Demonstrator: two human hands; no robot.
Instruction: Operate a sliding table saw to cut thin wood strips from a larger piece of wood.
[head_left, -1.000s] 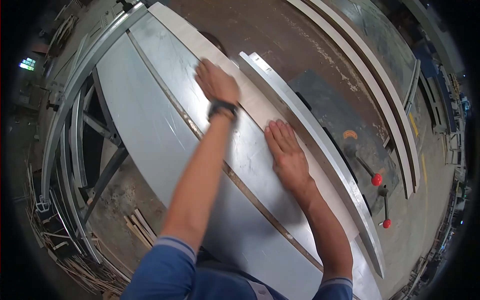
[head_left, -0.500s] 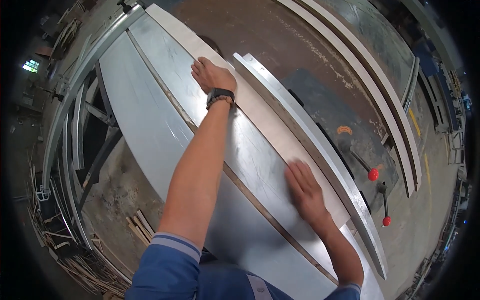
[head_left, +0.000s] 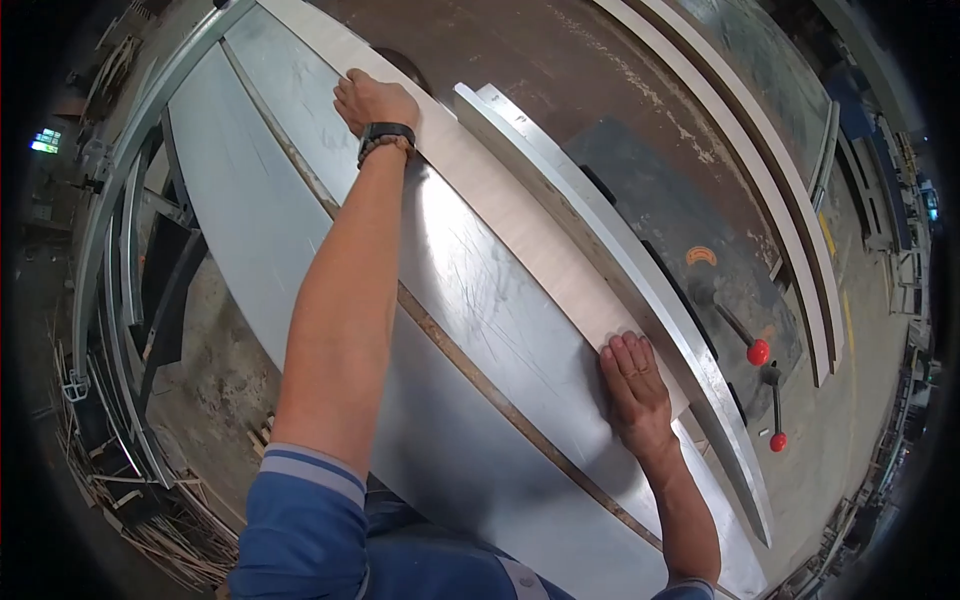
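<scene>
A long pale wooden board (head_left: 515, 218) lies slantwise on a shiny metal table (head_left: 470, 290), running from the far left toward the near right. My left hand (head_left: 378, 102), with a dark watch at its wrist, is at the board's near edge toward the far end. Its fingers are bent around that edge; the thumb is hidden. Near the board's close end, my right hand (head_left: 640, 395) rests with fingers stretched out and together, the tips on the board's face. Along the board's far side runs a straight metal fence (head_left: 610, 215).
Two levers with red knobs (head_left: 758, 351) stand beyond the fence. Long pale strips (head_left: 745, 165) lie farther right. A curved-looking metal frame (head_left: 130, 150) borders the table at left. Thin wood scraps (head_left: 155, 535) are heaped on the floor at lower left.
My left hand appears farther left and up in the picture. My right hand has shifted right and down onto the board, and is no longer blurred. The whole view has shifted somewhat.
</scene>
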